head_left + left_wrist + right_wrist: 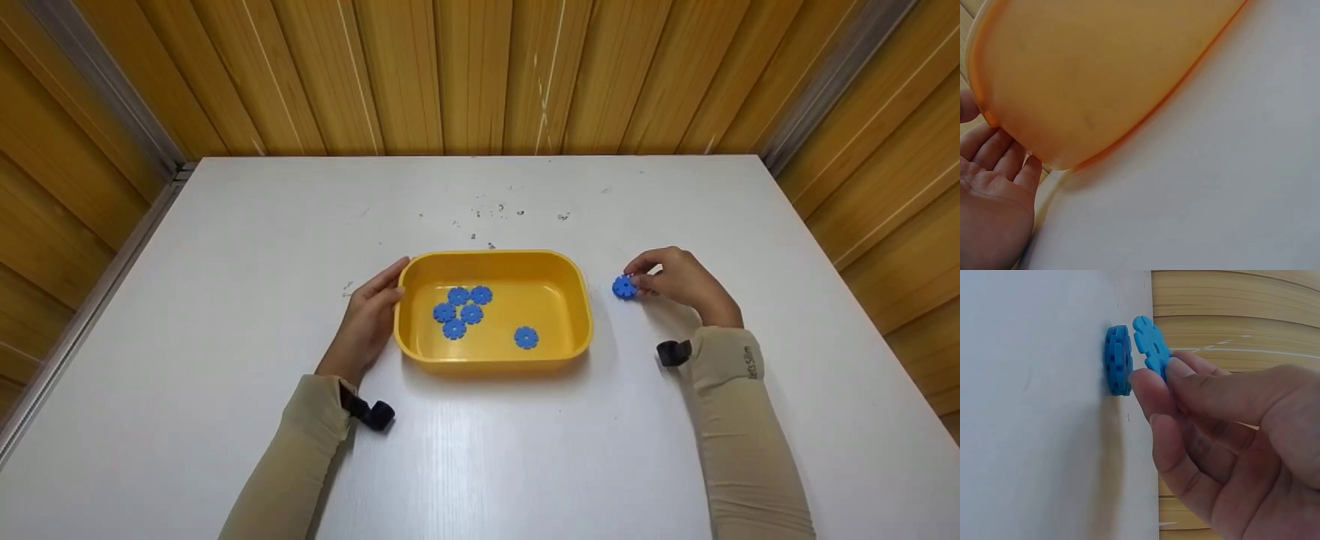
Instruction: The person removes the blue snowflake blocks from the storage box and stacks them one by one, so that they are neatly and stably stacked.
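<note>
A yellow plastic bin (495,365) stands mid-table with several blue notched discs (472,313) lying flat inside, most grouped at its left and one disc (526,337) apart at the right. My left hand (367,322) holds the bin's left end, thumb at the rim and fingers against the outer wall (1089,73). To the right of the bin, my right hand (679,281) pinches one blue notched disc (1151,346) between thumb and fingers. Right beside that disc is a small stack of similar discs (1117,360) on the table, mostly hidden in the head view.
The white table (480,465) has dark scuff marks behind the bin. Yellow wood-look panels (472,75) rise along its back edge and at both sides. A black wrist camera (375,415) sits on the left sleeve, another camera (673,352) on the right.
</note>
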`<state>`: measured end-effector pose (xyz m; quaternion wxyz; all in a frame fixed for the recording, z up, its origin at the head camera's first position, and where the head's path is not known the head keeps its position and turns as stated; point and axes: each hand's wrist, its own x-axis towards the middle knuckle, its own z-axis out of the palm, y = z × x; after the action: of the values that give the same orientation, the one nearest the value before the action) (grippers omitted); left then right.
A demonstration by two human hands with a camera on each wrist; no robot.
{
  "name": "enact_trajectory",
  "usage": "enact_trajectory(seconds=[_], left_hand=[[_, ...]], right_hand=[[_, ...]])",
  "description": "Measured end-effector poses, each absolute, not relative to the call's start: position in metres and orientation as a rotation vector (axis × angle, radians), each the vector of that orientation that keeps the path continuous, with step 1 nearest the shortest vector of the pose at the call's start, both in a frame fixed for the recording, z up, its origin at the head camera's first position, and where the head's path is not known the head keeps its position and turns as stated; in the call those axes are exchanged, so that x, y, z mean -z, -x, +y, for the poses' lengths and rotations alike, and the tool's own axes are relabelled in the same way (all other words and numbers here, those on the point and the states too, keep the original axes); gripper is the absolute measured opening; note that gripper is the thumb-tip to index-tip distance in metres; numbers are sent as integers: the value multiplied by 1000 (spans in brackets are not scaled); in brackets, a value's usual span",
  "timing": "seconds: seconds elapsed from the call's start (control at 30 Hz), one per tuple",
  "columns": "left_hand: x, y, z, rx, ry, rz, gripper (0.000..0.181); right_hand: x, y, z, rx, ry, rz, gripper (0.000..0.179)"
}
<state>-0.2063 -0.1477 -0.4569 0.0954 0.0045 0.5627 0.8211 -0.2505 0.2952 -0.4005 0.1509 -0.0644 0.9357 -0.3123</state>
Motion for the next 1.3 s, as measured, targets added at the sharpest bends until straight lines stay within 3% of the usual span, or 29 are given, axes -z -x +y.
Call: enact_trajectory(seconds=[0.87, 1.3], left_hand=[[457, 206, -149, -2424, -6, 1668, 52], [457, 206, -148, -2425, -19, 1686, 53]], right_hand=[[395, 251, 294, 866, 140, 2687, 28], [364, 247, 258, 828, 342, 2758, 29]])
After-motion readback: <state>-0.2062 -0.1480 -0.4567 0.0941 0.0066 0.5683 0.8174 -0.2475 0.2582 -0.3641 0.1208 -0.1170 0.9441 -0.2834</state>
